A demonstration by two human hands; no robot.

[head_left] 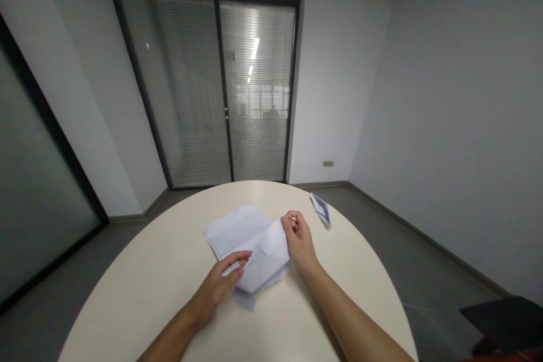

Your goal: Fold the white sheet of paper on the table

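Note:
A partly folded white sheet of paper [271,263] is held above the table between my two hands. My right hand [300,240] pinches its upper right corner, thumb against curled fingers. At the sheet's left edge, my left hand [218,283] has its thumb and fingers closed on the paper, with the fingertips partly hidden. Beneath and behind lies a stack of white paper [237,230], partly covered by the held sheet. A small folded paper piece [322,209] rests beyond my right hand, near the table's far right edge.
The round cream table [148,288] has a curved edge on both sides. A dark chair [507,322] stands at the lower right. Behind the table are a glass door with blinds [258,141] and a white wall with a socket [328,163].

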